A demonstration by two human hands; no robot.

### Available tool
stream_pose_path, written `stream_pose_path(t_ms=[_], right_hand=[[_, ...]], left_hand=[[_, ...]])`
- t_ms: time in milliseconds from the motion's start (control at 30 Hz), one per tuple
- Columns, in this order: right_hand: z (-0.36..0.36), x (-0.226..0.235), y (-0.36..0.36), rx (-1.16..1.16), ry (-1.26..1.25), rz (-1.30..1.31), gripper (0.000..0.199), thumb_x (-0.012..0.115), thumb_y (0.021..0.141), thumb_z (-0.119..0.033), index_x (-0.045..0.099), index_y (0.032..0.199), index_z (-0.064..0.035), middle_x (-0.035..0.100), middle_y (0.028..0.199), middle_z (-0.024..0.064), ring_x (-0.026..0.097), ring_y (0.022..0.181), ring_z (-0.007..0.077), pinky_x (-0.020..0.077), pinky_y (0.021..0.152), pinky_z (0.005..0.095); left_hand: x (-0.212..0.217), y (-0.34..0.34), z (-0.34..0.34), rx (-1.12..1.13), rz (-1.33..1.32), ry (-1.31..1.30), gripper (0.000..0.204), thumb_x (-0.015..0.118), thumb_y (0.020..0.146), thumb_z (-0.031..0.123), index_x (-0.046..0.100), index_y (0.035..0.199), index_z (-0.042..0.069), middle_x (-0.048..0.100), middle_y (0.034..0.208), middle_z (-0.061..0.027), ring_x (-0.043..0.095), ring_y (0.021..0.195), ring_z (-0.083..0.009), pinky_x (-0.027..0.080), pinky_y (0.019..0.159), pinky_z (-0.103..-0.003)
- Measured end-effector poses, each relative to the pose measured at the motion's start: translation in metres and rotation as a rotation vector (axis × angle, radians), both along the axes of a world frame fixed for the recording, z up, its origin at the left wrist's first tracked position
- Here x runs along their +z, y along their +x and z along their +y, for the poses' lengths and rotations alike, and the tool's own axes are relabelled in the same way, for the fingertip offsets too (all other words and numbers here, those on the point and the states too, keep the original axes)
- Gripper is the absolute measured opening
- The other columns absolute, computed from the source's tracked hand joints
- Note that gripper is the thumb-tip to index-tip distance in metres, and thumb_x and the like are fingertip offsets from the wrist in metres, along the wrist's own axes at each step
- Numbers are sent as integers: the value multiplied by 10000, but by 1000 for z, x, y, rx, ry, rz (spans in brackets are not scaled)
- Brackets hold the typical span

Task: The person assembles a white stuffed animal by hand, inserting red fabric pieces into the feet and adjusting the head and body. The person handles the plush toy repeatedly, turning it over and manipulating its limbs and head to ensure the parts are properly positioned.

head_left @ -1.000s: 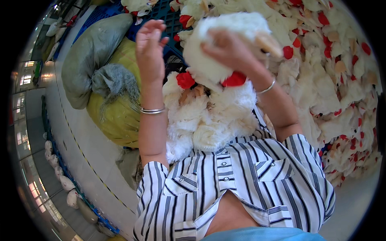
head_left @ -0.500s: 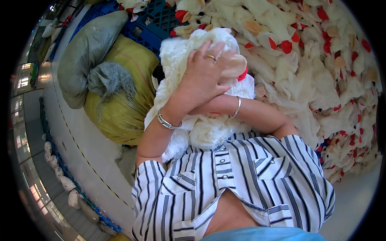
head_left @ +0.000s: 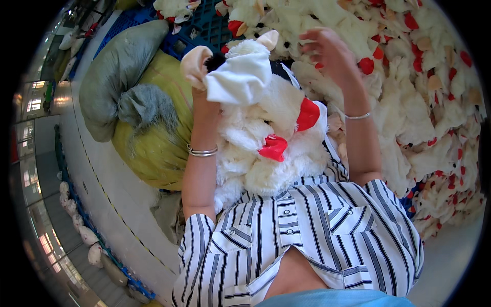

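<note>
Worked piece: one white plush animal-shaped skin with smooth white backing and peach ear-like flaps (head_left: 239,77), at upper centre of the frame, above the lap pile; one flap stands at its left, another at its top right.

Left hand (head_left: 201,98): at upper centre-left, behind and below the left flap, touching the piece; fingers mostly hidden, so whether they pinch it cannot be told. Wrist carries silver-coloured bangles (head_left: 202,151).

Right hand (head_left: 330,53): at upper centre-right, apart from the worked piece, in front of the heap; fingers loosely bent, slightly blurred, gripping nothing visible. Wrist carries one thin silver-coloured bangle (head_left: 357,116).

Lap pile: fluffy cream-white plush pieces (head_left: 266,176), centre of frame, against the black-and-white striped shirt (head_left: 312,225); two bright red fabric patches (head_left: 308,115) show among them.

Heap: cream plush pieces with red and tan parts (head_left: 409,102), filling the upper right and right side.

Sacks: one grey-green bulging sack (head_left: 117,77), upper left, leaning over one yellow-olive woven sack (head_left: 153,158).

Pallet: blue plastic lattice (head_left: 207,23), top centre-left.

Floor: pale grey surface (head_left: 110,176), left, crossed by a yellow-and-black line.
</note>
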State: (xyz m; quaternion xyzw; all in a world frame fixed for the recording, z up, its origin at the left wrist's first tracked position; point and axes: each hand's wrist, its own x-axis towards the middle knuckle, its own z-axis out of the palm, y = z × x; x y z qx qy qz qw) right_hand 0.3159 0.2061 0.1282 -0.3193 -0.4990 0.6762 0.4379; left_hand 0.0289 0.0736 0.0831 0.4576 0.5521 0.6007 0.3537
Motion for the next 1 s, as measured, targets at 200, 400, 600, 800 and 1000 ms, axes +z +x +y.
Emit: stream_pose_path(t_ms=[200, 400, 600, 800, 1000], right_hand=[[-19, 4, -78, 307, 173, 150, 443, 664, 909, -431, 629, 1124, -46, 647, 1016, 10, 594, 875, 80, 489, 705, 237], [-29, 104, -74, 58, 174, 366, 230, 650, 932, -266, 655, 1020, -53, 653, 889, 0, 613, 780, 76, 496, 668, 227], [-38, 153, -69, -57, 306, 558, 108, 615, 965, -182, 616, 999, -81, 629, 867, -9, 604, 745, 72, 496, 648, 218], [-30, 96, -70, -104, 177, 493, 133, 646, 947, -179, 623, 1006, -62, 617, 876, -18, 588, 769, 70, 496, 666, 249], [-13, 26, -61, -155, 20, 270, 173, 687, 918, -221, 615, 971, -72, 606, 869, -11, 606, 783, 73, 506, 681, 255]], left_hand=[[33, 2, -13, -16, 83, 138, 396, 529, 909, 373, 593, 1162, 75, 629, 1131, -132, 605, 1041, -298, 457, 943, -454], [139, 5, -26, -393, -491, 500, 483, 308, 1036, 425, 560, 1067, 14, 556, 1266, -213, 538, 1140, -293, 410, 1022, -407], [191, -11, -52, -135, -499, 638, 431, 325, 1040, 399, 580, 1008, 53, 592, 1147, -172, 548, 1064, -249, 432, 978, -388], [153, -38, -70, 300, -399, 480, 237, 501, 1002, 203, 595, 1127, 25, 607, 1077, -77, 591, 1007, -165, 487, 921, -333], [58, -87, -99, 144, 42, 59, 138, 511, 964, 47, 640, 956, 93, 605, 872, -15, 551, 717, -82, 466, 628, -236]])
